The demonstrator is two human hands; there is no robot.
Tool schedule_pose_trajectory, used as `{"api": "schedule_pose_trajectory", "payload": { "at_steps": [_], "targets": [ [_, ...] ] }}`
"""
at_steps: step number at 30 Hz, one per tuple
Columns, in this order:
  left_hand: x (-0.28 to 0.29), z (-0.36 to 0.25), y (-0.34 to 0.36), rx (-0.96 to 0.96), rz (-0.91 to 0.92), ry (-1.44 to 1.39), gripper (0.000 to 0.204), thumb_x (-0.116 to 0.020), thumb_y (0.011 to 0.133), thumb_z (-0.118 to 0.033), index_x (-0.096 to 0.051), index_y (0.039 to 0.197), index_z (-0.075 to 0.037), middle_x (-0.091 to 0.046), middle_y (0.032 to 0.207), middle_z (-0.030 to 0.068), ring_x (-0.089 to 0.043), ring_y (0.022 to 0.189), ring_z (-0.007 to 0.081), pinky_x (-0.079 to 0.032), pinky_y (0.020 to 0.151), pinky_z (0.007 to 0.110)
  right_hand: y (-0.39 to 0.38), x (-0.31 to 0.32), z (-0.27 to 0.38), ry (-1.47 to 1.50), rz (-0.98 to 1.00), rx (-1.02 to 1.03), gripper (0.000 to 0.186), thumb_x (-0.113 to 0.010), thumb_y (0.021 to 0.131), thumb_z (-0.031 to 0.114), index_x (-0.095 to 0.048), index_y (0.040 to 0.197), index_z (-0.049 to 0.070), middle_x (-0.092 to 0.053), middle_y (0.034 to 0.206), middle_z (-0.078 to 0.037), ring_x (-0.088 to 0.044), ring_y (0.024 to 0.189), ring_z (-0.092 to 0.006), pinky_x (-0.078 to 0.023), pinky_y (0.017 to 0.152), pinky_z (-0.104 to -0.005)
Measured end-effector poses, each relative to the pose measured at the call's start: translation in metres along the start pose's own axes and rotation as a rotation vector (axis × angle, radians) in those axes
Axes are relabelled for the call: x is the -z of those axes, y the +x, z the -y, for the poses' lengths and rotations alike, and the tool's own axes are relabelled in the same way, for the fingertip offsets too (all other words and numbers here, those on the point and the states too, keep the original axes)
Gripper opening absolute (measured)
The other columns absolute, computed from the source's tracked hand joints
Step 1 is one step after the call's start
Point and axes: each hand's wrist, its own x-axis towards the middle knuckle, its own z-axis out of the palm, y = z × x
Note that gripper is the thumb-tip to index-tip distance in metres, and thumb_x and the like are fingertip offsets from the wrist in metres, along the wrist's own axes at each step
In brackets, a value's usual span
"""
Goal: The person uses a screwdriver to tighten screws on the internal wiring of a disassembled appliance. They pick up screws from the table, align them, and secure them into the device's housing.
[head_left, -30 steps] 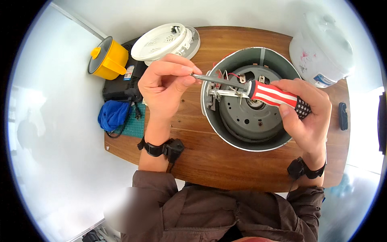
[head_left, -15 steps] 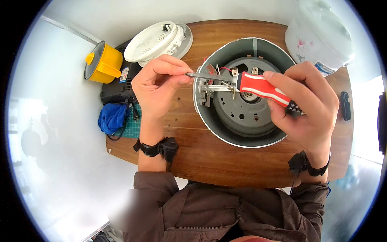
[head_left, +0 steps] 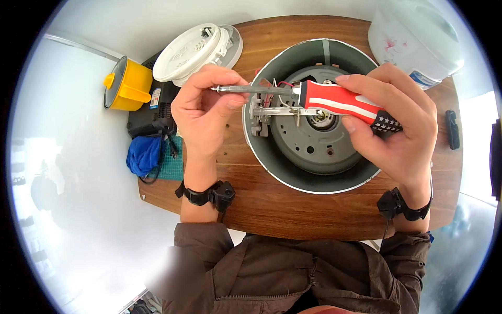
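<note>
A screwdriver [head_left: 342, 102] with a red, white and black star-patterned handle lies level above an open grey pot-like housing [head_left: 314, 183]. My right hand [head_left: 402, 118] grips the handle, thumb below and fingers above. The grey metal shaft [head_left: 261, 90] points left. Near its tip, the thumb and forefinger of my left hand [head_left: 201, 115] close around the shaft, and the pointed end shows past them over the palm. Beneath the tool sit a metal bracket [head_left: 261, 112], thin red wires and a round grey plate [head_left: 298, 138] with holes, inside the housing.
White round plastic parts [head_left: 185, 55] lie at the back left beside a black device [head_left: 149, 118] and a yellow lidded container [head_left: 133, 86]. A blue cloth [head_left: 145, 155] rests near a green mat [head_left: 171, 165]. A white flowered appliance body [head_left: 413, 47] stands back right; a small black object [head_left: 452, 130] lies right.
The screwdriver has shifted left through my left fingers, so its tip now shows beyond them. My right hand has moved slightly with it. The view has shifted a little.
</note>
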Motion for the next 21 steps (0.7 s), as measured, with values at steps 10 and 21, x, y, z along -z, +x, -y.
{"api": "schedule_pose_trajectory", "payload": {
  "at_steps": [10, 21],
  "targets": [
    [0.01, 0.011, -0.004, 0.513, -0.064, 0.322, 0.035, -0.056, 0.108, -0.024, -0.06, 0.133, 0.0, -0.068, 0.121, 0.0086, -0.063, 0.107, 0.0138, -0.05, 0.094, 0.029, 0.0, 0.007, -0.004, -0.042, -0.012, -0.068, 0.041, -0.073, 0.07, -0.002, -0.073, 0.112, -0.003, -0.067, 0.091, -0.011, -0.062, 0.078, -0.0173, -0.048, 0.07, -0.0269],
    [0.019, 0.042, -0.031, 0.856, 0.063, -0.229, 0.057, -0.048, 0.109, -0.046, -0.054, 0.141, 0.0, -0.064, 0.132, 0.0089, -0.06, 0.121, 0.016, -0.048, 0.104, 0.033, 0.003, 0.009, -0.017, -0.031, 0.008, -0.085, 0.042, -0.071, 0.071, 0.0, -0.072, 0.112, -0.007, -0.067, 0.092, -0.012, -0.062, 0.081, -0.0187, -0.047, 0.072, -0.0278]
  ]
}}
